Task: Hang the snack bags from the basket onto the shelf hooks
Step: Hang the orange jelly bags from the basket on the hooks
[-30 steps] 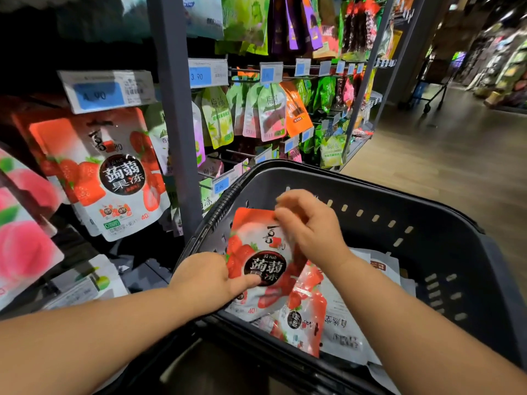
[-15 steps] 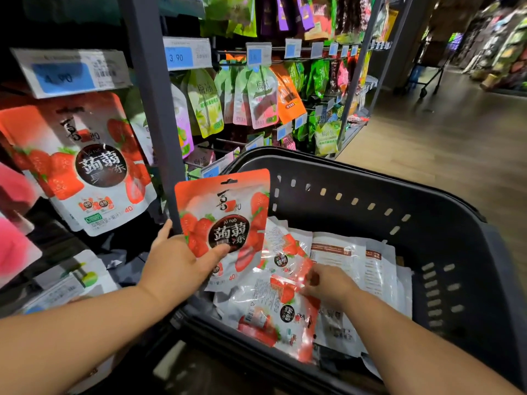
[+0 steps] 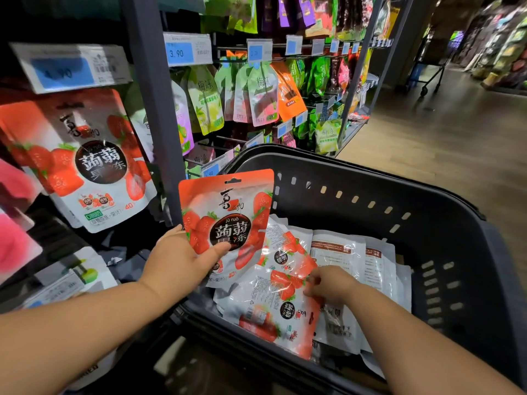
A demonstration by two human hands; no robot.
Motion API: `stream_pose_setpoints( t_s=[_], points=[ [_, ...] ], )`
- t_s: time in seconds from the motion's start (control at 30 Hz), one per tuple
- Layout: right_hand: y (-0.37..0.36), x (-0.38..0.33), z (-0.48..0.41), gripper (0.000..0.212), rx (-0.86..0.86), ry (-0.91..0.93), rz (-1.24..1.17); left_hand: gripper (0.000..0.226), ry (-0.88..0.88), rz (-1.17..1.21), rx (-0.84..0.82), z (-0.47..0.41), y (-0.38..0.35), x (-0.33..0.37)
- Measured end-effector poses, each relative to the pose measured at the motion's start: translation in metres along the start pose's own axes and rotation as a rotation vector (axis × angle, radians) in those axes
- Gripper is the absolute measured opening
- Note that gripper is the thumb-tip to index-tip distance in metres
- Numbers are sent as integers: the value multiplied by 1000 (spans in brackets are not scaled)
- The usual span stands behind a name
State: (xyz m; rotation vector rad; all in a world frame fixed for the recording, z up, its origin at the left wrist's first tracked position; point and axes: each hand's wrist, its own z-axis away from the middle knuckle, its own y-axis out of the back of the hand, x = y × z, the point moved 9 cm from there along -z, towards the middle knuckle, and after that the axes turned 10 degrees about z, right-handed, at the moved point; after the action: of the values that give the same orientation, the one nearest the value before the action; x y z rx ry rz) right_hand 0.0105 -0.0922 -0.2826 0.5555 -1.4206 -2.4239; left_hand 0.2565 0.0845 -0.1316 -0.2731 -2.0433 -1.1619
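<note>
Left hand (image 3: 176, 260) holding bag (image 3: 228, 212), right hand (image 3: 330, 283) pinching pouch (image 3: 271, 315)

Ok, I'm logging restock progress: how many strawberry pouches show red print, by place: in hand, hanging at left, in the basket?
Held by left hand: 1 red strawberry jelly pouch
Hanging pouch, front of left shelf: 1
In dark plastic basket: 2, farther pouch and nearer pouch, which right hand pinches
Total: 4
</note>
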Motion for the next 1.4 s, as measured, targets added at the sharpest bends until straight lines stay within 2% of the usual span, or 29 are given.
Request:
stream_pose_setpoints(
  t_s=[0.07, 0.17, 0.33, 0.47, 0.7, 0.93, 1.03, 1.1, 1.2, 1.27, 1.33, 1.4],
  points=[
    [4, -2, 4, 25, -3, 33, -63, 56, -14, 4, 3, 2, 3, 5],
    [18, -8, 8, 27, 45, 106, -111, 59, -24, -11, -14, 3, 3, 10],
    [52, -12, 21, 13, 134, 158, -424, 70, 11, 12, -44, 0, -1, 9],
    [70, -18, 31, 19, 111, 186, -646, 62, 34, -11, -49, -7, -4, -2],
    [99, -24, 44, 32, 130, 223, -874, 65, 50, -73, -40, -15, -9, -10],
    [101, -10, 37, 33, 177, 163, -1084, 54, 59, -29, -29, -16, -8, -8],
    [98, -7, 32, 25, 196, 161, -1003, 47, 28, -20, -32, -15, -7, -4],
    [99, -8, 32, 28, 198, 184, -950, 49, 28, -16, -40, -15, -8, -5],
    [98, -10, 33, 42, 198, 187, -896, 81, 64, 4, -69, -17, -11, -13],
    [103, -8, 36, 35, 295, 134, -802, 99, 66, 2, -69, -18, -11, -16],
    [112, -2, 41, 17, 449, 52, -691, 105, 71, -3, -66, -18, -12, -17],
    [120, 1, 45, 10, 561, -17, -526, 103, 85, -5, -63, -19, -14, -19]
  ],
)
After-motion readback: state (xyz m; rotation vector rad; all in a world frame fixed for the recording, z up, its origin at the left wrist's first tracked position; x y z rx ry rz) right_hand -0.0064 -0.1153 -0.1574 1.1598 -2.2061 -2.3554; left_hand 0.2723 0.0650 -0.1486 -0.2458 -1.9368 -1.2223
